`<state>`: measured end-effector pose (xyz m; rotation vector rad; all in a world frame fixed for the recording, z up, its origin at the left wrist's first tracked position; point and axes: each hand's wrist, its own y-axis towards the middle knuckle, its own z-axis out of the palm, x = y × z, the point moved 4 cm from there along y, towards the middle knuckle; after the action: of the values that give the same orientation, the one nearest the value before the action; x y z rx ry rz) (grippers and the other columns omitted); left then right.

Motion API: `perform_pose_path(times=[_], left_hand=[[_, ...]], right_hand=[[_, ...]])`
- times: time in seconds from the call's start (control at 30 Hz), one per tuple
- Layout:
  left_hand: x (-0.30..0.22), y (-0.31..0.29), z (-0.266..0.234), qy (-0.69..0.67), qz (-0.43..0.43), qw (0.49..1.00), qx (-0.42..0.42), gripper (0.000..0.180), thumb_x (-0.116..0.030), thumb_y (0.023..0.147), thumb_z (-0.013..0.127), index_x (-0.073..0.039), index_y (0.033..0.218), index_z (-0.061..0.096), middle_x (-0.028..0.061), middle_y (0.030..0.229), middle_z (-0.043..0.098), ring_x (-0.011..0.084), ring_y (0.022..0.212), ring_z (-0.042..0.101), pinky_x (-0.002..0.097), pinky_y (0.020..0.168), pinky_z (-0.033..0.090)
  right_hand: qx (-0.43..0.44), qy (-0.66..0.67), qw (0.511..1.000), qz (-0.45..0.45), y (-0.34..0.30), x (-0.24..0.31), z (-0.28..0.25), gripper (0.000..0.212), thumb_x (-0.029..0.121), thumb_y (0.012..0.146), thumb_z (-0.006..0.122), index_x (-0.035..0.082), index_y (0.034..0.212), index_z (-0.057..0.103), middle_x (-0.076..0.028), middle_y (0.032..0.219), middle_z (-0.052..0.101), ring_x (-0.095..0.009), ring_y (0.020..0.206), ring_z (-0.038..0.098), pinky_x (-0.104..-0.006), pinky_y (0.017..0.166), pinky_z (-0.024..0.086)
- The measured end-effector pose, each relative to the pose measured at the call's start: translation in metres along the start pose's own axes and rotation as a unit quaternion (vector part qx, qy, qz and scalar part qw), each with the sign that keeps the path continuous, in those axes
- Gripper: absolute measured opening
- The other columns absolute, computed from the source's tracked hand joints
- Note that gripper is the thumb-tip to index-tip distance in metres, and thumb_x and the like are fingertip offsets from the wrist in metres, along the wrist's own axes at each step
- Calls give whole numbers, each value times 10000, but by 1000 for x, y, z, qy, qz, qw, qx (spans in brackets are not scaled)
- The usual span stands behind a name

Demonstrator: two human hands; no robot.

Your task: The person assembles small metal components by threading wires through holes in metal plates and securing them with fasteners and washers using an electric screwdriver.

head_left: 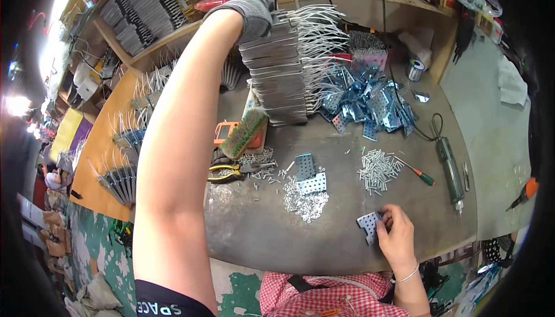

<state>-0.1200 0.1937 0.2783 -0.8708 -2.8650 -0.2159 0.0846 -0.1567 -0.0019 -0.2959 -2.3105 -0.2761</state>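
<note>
in the head view, the left arm stretched far across the dark grey worktop (341, 242), and the left hand (254, 17), in a grey glove, lay at the top of a tall stack of flat grey plates (274, 77) whose white wires (321, 45) fanned out to the right. its fingers were turned away, so whether they gripped a plate could not be told. near the front edge, the bare right hand (398, 233) pinched a small perforated metal bracket (368, 224) between thumb and fingers, just above or on the worktop.

left of that hand, two more perforated brackets (312, 184) lay at the top of a spread of small nuts (306, 206). beyond the hand was a heap of screws (378, 172), with a screwdriver (426, 177) beside it and an electric screwdriver (449, 163) farther right. a jumble of blue-sheened brackets (376, 103) sat right of the stack; a bristle brush (245, 133) and yellow-handled pliers (226, 176) lay left of the nuts.
</note>
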Motion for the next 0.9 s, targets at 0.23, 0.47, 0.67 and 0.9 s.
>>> perform_pose_path(times=[0.23, 0.47, 0.67, 0.9], left_hand=[[-59, -95, 17, -322, 93, 906, -259, 788, -222, 595, 916, -9, 1255, 544, 97, 1074, 648, 236, 990, 637, 355, 889, 525], [-220, -284, 221, -650, 96, 742, 131, 619, -291, 931, 689, 50, 1348, 384, 237, 1151, 603, 290, 1097, 606, 367, 939, 492], [-230, -320, 244, -800, -20, 572, 180, 370, -266, 975, 619, -10, 1175, 440, 73, 987, 682, 192, 872, 641, 344, 801, 520], [-210, -313, 231, -733, -213, 624, 166, 381, -268, 951, 657, -14, 1156, 461, 100, 871, 654, 200, 699, 610, 358, 652, 514]], right_hand=[[-42, -36, 998, -42, -3, -17, -10, 233, -13, 766, 667, 20, 987, 602, -126, 835, 590, -324, 801, 581, -425, 730, 476], [58, 313, 947, -52, -1, 31, -3, 262, 212, 943, 608, -16, 1064, 651, -85, 1052, 638, -137, 789, 530, -269, 726, 447], [8, 245, 970, 8, 11, 1, -20, 362, 248, 1028, 437, -23, 909, 646, -104, 948, 646, -145, 798, 565, -287, 739, 450], [35, 87, 995, -28, -3, 6, -2, 141, 26, 785, 748, 10, 895, 660, -84, 847, 618, -163, 652, 612, -288, 596, 499]])
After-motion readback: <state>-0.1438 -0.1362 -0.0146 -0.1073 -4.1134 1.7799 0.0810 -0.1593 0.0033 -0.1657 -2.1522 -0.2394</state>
